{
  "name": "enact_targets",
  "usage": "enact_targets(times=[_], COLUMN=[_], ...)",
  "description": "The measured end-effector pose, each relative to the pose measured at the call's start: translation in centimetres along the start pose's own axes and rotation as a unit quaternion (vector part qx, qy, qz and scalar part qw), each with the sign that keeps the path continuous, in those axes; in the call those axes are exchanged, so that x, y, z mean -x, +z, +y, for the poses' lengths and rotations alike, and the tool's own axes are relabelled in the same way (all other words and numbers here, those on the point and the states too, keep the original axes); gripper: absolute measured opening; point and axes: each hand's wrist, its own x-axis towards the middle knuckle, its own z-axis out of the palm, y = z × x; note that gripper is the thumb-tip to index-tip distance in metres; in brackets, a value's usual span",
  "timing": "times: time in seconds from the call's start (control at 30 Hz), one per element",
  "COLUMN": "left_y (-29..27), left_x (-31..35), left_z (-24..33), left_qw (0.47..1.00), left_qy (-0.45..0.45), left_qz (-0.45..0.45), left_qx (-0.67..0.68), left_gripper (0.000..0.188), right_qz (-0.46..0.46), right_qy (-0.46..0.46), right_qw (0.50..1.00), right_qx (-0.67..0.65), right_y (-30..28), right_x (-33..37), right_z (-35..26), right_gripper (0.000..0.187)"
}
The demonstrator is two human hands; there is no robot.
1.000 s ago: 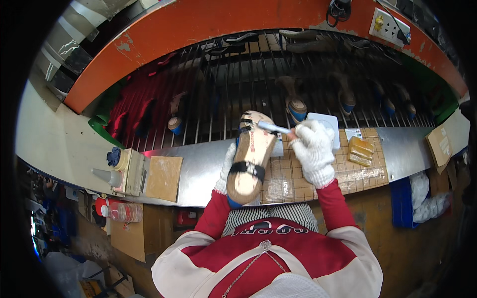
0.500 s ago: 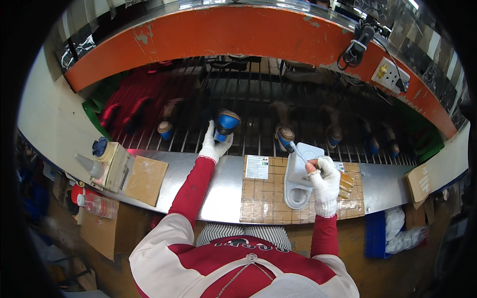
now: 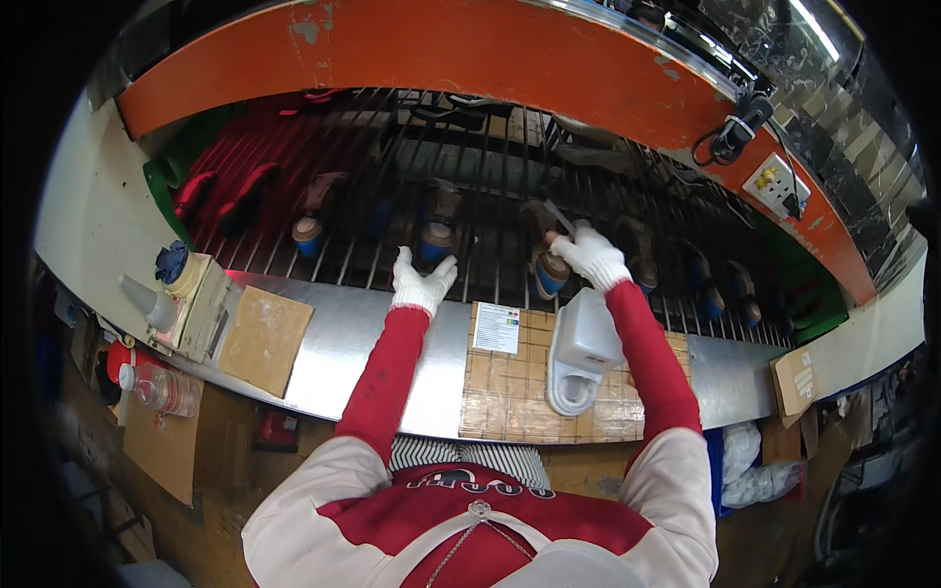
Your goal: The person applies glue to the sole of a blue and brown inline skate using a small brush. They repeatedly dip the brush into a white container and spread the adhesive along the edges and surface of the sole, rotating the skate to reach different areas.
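Barred rack (image 3: 368, 235) beyond a steel counter (image 3: 343, 338), one shoe (image 3: 437, 233) lying just past my spread left hand (image 3: 423, 282), second shoe (image 3: 549, 272) just left of my right hand (image 3: 593, 260), which grips a brush (image 3: 557, 214), dispenser (image 3: 590, 335) nearer me.

on the barred rack (image 3: 482, 230), left of its middle and close to its front edge: one shoe (image 3: 436, 238), heel toward that edge, tan and rounded on top, blue below, toe end dim. just right of the rack's middle: a second shoe (image 3: 550, 273), similarly coloured and turned. above the rack there: a slim pale brush (image 3: 561, 218), held slanting, blurred.
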Motion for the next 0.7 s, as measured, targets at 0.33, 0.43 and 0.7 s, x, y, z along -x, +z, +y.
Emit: enact_targets(times=[0.33,0.43,0.7], left_y=[-3.7,-3.8,-3.0], left_x=[5.4,4.9,5.9], left_z=[-3.2,-4.0,-5.1], left_qw=[0.959,0.943,0.904], left_qy=[-0.104,-0.127,-0.219], left_qz=[-0.214,-0.230,-0.265], left_qx=[-0.155,-0.202,-0.253], left_gripper=[0.092,0.097,0.107], right_qz=[-0.043,0.032,-0.022], right_qy=[0.025,0.012,0.076], right_qw=[0.998,0.999,0.940], right_qx=[0.048,-0.019,-0.332], right_y=[5.1,3.9,-1.8], right_x=[-6.5,-5.5,2.2], right_z=[1.3,1.4,0.2], right_gripper=[0.080,0.080,0.061])
